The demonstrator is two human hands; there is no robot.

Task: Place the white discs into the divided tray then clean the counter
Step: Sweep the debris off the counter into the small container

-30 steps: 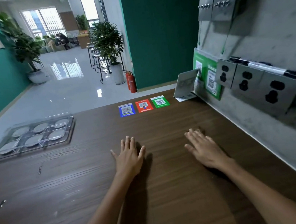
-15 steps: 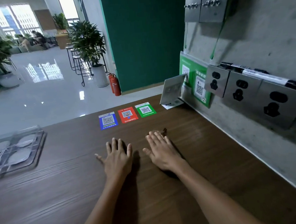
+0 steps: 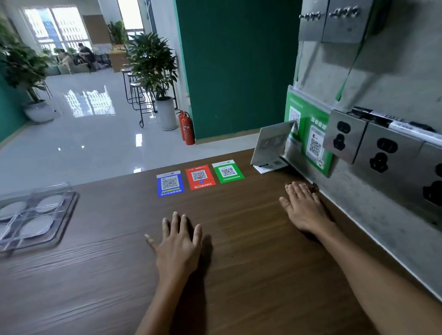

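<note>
On the brown desk (image 3: 253, 285), both palms flat. Divided tray (image 3: 66, 222) with white discs (image 3: 35, 227) far left. Right hand (image 3: 303, 208) now slid away toward the wall, fingers straight, close together. Left hand (image 3: 177, 245) unmoved, fingers spread, holding nothing.

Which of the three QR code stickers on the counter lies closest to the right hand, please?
The green sticker, rightmost of the three; the red sticker and blue sticker lie farther left of the right hand.
</note>
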